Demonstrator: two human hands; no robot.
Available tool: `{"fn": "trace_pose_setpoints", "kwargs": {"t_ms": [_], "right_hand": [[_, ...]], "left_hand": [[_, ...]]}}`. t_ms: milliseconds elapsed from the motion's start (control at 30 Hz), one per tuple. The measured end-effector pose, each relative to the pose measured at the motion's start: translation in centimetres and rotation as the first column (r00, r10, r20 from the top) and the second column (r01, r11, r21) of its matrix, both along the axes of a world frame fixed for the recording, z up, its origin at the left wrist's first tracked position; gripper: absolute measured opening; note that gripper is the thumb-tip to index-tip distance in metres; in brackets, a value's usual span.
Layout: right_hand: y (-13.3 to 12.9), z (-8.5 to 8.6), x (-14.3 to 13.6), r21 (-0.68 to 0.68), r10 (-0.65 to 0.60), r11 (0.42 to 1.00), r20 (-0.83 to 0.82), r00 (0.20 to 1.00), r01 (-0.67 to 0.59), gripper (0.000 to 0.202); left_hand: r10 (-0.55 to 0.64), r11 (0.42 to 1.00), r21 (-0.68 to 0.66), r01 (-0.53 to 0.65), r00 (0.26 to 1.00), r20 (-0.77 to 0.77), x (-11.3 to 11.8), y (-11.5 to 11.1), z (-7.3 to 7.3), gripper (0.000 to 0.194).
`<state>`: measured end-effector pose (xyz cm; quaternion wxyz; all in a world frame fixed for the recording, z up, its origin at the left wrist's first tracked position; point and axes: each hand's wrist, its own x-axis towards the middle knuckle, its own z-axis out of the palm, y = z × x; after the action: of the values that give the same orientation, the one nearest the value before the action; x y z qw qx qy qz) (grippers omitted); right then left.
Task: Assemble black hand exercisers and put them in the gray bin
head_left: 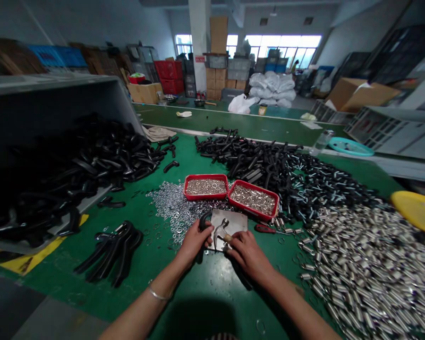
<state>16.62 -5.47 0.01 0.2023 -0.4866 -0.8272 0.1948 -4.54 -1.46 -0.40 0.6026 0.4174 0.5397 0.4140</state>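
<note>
My left hand (195, 236) is closed around a black curved handle (204, 220), at the left edge of a square metal plate (238, 220). A claw hammer (220, 231) lies over the plate, its head towards my left fingers. My right hand (248, 252) is closed at the neck of the hammer's pale shaft; the rest of what is under the palm is hidden. Loose metal washers (177, 219) spread out beyond my left hand. Two red trays (187, 196) of small metal parts stand just past the plate. A red-handled screwdriver (265, 229) lies right of the plate.
Several black handles (116, 250) lie in a bunch at left, near a grey crate (127, 101) of similar ones. A heap of black parts with bolts (297, 174) and a pile of metal cylinders (368, 264) cover the right side. A yellow lid (416, 212) sits at far right.
</note>
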Motion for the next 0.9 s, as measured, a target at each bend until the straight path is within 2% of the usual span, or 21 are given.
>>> {"fn": "trace_pose_setpoints", "kwargs": {"t_ms": [67, 167, 267, 333, 433, 500, 600, 667, 700, 733, 900], "right_hand": [[-1.0, 0.1, -0.1, -0.014, -0.046, 0.999, -0.041, 0.998, 0.046, 0.022], [-2.3, 0.3, -0.1, -0.028, -0.092, 0.996, -0.083, 0.992, 0.09, 0.014], [-3.2, -0.4, 1.4, 0.002, -0.153, 0.988, -0.1, 0.983, 0.154, 0.017], [-3.8, -1.3, 3.7, 0.035, -0.232, 0.971, -0.12, 0.965, 0.237, 0.019], [-4.5, -2.1, 8.0, 0.017, -0.399, 0.911, -0.215, 0.891, 0.412, 0.018], [-5.0, -1.6, 10.2, -0.082, -0.499, 0.861, -0.326, 0.803, 0.502, 0.022], [-5.0, 0.3, 10.4, -0.246, -0.582, 0.807, -0.49, 0.65, 0.537, 0.027], [-4.2, 1.5, 8.8, -0.286, -0.592, 0.794, -0.562, 0.578, 0.536, 0.029], [-3.6, 2.0, 7.7, -0.291, -0.583, 0.801, -0.578, 0.571, 0.524, 0.03], [-2.9, 2.3, 6.5, -0.29, -0.567, 0.816, -0.573, 0.592, 0.501, 0.03], [-0.5, 3.3, 2.1, -0.214, -0.428, 0.903, -0.381, 0.819, 0.373, 0.029]], "left_hand": [[-0.075, 0.997, -0.005, 0.075, 0.996, -0.055, 0.1, -0.1, -0.6, 0.047], [-0.173, 0.985, 0.013, 0.174, 0.984, -0.045, 1.5, -0.6, -1.0, 0.042], [-0.302, 0.951, 0.057, 0.303, 0.953, -0.017, 5.0, -1.1, -0.8, 0.035], [-0.398, 0.916, 0.071, 0.395, 0.917, 0.03, 8.1, -1.1, -0.5, 0.034], [-0.401, 0.916, 0.083, 0.393, 0.904, 0.148, 11.8, -0.5, 0.2, 0.04], [-0.337, 0.941, 0.09, 0.325, 0.919, 0.203, 12.8, -0.2, 0.7, 0.045], [-0.31, 0.951, 0.083, 0.299, 0.931, 0.194, 12.2, -0.2, 0.9, 0.047], [-0.32, 0.946, 0.09, 0.31, 0.939, 0.125, 10.9, -0.7, 0.9, 0.047], [-0.324, 0.944, 0.099, 0.316, 0.942, 0.086, 10.2, -1.0, 1.1, 0.047], [-0.324, 0.943, 0.104, 0.318, 0.945, 0.052, 9.5, -1.3, 1.3, 0.047], [-0.27, 0.959, 0.082, 0.273, 0.962, -0.045, 6.6, -2.1, 3.0, 0.05]]}}
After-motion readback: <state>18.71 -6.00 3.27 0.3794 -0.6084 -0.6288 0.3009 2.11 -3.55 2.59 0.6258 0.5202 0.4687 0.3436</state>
